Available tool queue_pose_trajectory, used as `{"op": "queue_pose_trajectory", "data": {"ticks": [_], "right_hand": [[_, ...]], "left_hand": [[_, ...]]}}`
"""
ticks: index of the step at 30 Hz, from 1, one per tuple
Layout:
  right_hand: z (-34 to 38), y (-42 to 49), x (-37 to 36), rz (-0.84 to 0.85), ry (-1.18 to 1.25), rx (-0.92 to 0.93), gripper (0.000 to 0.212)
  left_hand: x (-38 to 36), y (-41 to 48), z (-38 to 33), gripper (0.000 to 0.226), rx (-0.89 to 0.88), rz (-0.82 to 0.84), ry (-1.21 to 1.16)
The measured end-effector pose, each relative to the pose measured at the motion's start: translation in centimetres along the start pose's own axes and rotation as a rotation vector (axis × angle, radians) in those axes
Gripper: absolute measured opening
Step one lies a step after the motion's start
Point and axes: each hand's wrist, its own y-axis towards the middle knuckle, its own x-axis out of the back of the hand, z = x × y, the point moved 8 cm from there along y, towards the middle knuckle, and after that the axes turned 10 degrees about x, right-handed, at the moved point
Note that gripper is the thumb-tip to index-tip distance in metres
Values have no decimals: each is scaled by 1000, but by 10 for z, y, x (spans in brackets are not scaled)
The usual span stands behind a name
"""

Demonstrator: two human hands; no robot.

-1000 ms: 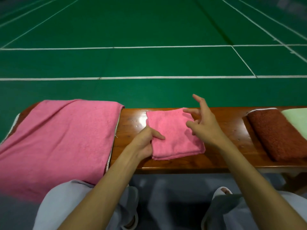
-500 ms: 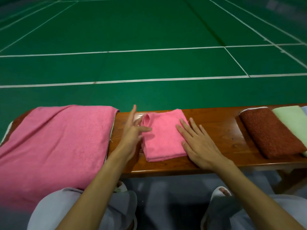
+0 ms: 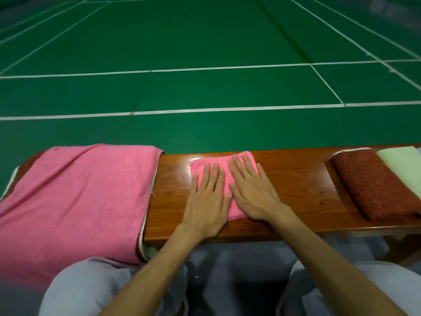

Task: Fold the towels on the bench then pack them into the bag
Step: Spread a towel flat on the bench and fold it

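A small folded pink towel (image 3: 224,161) lies on the wooden bench (image 3: 296,185) in front of me. My left hand (image 3: 206,201) lies flat on its left half, fingers straight. My right hand (image 3: 252,190) presses flat on its right half, fingers spread. The two hands touch side by side and hide most of the towel. A large pink towel (image 3: 75,201) is spread over the bench's left end and hangs toward my knee. At the right end lie a folded dark red towel (image 3: 373,185) and a folded pale green towel (image 3: 403,165). No bag is in view.
Beyond the bench stretches a green court floor (image 3: 205,53) with white lines. My knees in light grey trousers (image 3: 95,290) are below the bench's front edge. Bare wood shows between the small pink towel and the dark red one.
My left hand let go of the towel's left edge and came down flat on it. My right hand slid further onto the towel. Both palms now press it side by side.
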Motion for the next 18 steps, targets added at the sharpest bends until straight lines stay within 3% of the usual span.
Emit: {"op": "queue_pose_trajectory", "data": {"ticks": [4, 11, 14, 18], "right_hand": [[-13, -3, -4, 18, 20, -77, 81], [-55, -21, 0, 42, 89, -242, 68], [-51, -24, 6, -68, 177, -199, 70], [-25, -39, 24, -179, 206, 4, 82]], "left_hand": [[-1, -1, 8, 82, 5, 13, 3], [1, 4, 29, 85, -13, 50, -73], [2, 2, 36, 78, -58, 13, -112], [15, -18, 21, 73, -188, -51, -171]]}}
